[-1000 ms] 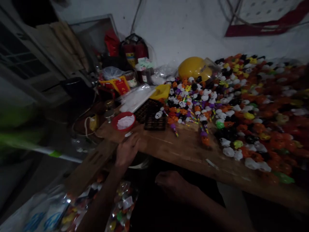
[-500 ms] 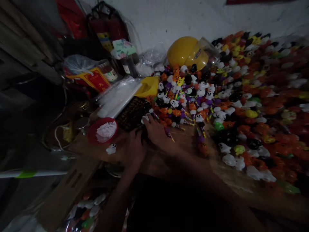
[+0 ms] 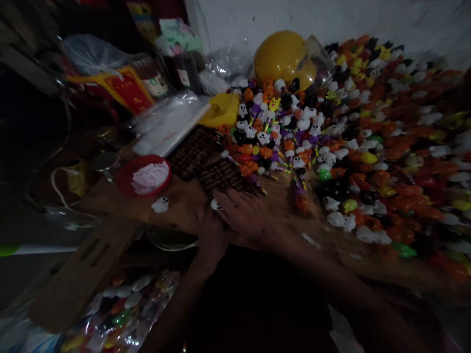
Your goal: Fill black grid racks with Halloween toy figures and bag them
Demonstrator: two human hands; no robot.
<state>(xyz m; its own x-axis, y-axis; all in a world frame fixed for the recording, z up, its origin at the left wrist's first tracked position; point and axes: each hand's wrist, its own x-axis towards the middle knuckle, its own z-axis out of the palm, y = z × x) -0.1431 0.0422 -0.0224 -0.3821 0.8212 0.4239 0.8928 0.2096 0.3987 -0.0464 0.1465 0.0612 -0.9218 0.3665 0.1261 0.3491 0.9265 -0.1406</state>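
Toy (image 3: 216,205), white, to right of red bowl (image 3: 123,180), pinched in bent fingers of right hand (image 3: 241,211), with left hand (image 3: 212,234) alongside, grip impossible to tell, and ghost figure (image 3: 160,205) before bowl.

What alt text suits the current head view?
A person's left hand and right hand are close together at a small white piece beside dark gridded trays on a wooden table. A red bowl of pale slips sits left; a heap of colorful toys lies right.
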